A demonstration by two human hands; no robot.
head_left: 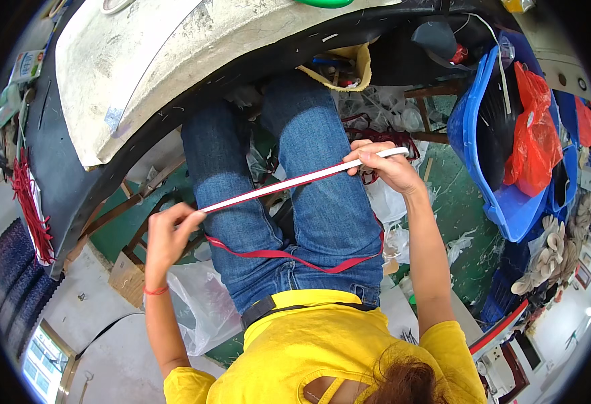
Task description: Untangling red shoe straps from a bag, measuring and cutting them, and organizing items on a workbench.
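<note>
Workshop floor (458,195), green and littered with scraps, is visible around the worker's jeans (329,219). Across the thighs, between the two hands, runs a white strip (261,192): narrow, drawn straight, slanting upward from the left hand (169,234) to the right hand (391,170). A thin red edge shows along its length. Past the right fingers its white end stands out in a small rounded tip.

Condition of the hands: the left pinches the strip between thumb and fingers; the right pinches it between thumb and forefinger, near the rounded end. Whether the strip continues inside the left fingers, I cannot tell.

Nearer the body than both hands, a red ribbon (282,255) hangs slack over the lap in a shallow curve. I cannot confirm that it joins the strip.

Ahead of the hands lies a table (73,180), dark, with a stained pale cover (96,64) on it. Beyond the right hand, a yellow pouch (359,73) hangs open at the table's edge. Right of that hand is a blue bin (469,124) with a red bag (534,131). Nearer the body than the left hand lies a clear bag (204,306).
</note>
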